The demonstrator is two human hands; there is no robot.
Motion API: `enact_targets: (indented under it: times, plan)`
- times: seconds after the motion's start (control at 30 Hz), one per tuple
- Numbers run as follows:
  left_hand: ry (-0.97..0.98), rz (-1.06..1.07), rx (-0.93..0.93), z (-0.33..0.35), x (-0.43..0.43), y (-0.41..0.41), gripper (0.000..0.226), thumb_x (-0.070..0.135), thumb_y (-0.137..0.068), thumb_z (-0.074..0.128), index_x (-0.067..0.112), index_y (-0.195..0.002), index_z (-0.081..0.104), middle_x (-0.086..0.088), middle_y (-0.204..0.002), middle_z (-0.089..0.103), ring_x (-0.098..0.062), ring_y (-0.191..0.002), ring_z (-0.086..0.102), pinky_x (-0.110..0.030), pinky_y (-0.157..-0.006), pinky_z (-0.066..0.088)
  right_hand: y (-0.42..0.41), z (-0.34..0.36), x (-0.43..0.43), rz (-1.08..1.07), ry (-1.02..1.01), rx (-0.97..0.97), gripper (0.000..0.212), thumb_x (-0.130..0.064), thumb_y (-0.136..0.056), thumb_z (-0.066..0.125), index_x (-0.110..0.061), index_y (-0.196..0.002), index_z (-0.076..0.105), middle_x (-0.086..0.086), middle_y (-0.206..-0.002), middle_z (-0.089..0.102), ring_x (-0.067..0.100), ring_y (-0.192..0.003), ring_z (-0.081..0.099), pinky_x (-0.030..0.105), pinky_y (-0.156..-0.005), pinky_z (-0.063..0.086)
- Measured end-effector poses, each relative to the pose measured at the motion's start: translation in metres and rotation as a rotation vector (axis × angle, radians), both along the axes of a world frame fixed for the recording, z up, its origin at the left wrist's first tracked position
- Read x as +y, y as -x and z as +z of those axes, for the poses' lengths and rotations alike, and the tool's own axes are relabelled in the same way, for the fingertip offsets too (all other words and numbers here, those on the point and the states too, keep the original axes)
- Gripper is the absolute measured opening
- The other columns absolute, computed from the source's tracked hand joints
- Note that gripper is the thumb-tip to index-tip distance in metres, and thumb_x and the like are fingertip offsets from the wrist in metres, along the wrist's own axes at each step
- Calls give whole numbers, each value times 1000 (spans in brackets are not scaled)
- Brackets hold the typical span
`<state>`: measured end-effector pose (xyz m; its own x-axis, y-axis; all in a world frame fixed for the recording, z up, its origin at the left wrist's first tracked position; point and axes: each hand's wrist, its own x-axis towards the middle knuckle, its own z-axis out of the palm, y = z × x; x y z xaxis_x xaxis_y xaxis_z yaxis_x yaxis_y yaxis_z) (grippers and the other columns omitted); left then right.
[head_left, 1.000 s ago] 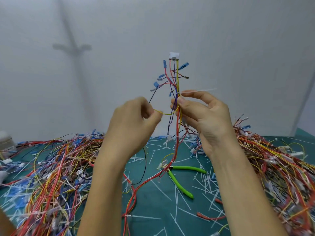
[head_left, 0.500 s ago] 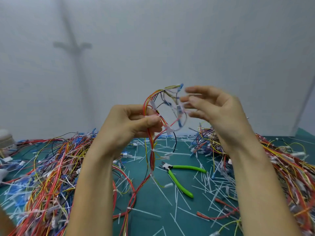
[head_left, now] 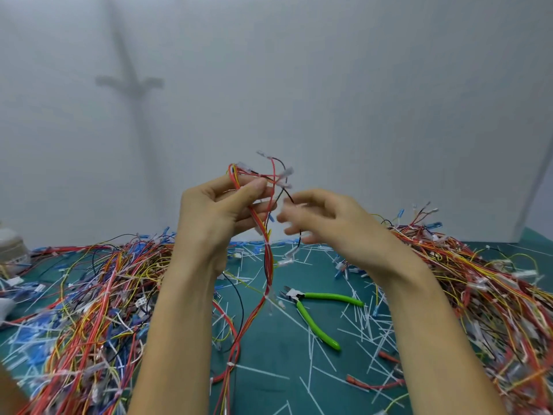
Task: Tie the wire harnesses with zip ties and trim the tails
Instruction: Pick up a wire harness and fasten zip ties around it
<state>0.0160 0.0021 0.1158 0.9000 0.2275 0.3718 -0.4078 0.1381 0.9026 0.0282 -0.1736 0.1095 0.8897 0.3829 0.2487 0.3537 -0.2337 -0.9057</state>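
My left hand (head_left: 221,217) is raised above the table and pinches a wire harness (head_left: 267,259) of red, yellow and black wires. The harness bends over at the top, and its long tail hangs down to the green mat (head_left: 269,369), bound by white zip ties at several spots. My right hand (head_left: 326,220) is beside it on the right, blurred, with curled fingers among the loose ends with clear terminals; whether it grips a wire is unclear. Green-handled cutters (head_left: 317,313) lie on the mat below my right hand.
A big heap of harnesses (head_left: 89,310) covers the left of the mat and another heap (head_left: 478,289) the right. Cut white zip-tie tails (head_left: 365,322) lie scattered around the cutters. A white roll (head_left: 12,244) stands at the far left, before a white wall.
The harness, held upright a second ago, has been folded over and lowered. My left hand now holds the bundle and has risen; my right hand let go of the bundle and moved down beside it.
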Motion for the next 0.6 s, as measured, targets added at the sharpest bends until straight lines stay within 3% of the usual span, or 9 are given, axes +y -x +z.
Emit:
enact_targets:
  times: [0.07,0.17,0.33,0.5,0.6]
  plan:
    - [101,-4,-37,0,-4,-1,8,13,-84,70,7,-89,70,-4,-80,77,-20,-74,75,-23,-62,58,1,-6,2,56,149,72,66,-42,-72,81,-23,-129,53,-3,-118,68,6,-103,68,34,-96,54]
    - [283,-26,-81,1,-9,-3,20,18,-83,65,4,-96,67,-2,-83,77,-20,-78,75,-23,-65,58,1,-10,10,11,153,147,79,-28,-71,86,-18,-137,42,4,-124,61,12,-104,66,36,-88,59]
    - [499,-97,-88,5,-8,-6,17,10,-99,48,3,-101,63,-2,-87,77,-18,-80,75,-22,-65,58,-3,-12,10,74,242,198,48,-15,-77,83,1,-114,58,12,-86,76,16,-76,71,33,-76,55]
    - [844,-214,-93,11,-7,-4,20,4,-102,41,-5,-101,60,-12,-86,74,-24,-72,74,-26,-64,60,1,-8,-5,203,371,123,18,-20,-83,78,-7,-95,75,14,-91,75,8,-75,67,23,-75,54]
    - [1103,-248,-95,13,3,2,21,-1,-99,45,-11,-91,61,-17,-88,73,-29,-65,73,-31,-62,60,1,-9,-12,246,248,183,8,-7,-89,69,-3,-96,72,18,-95,76,22,-84,73,36,-88,57]
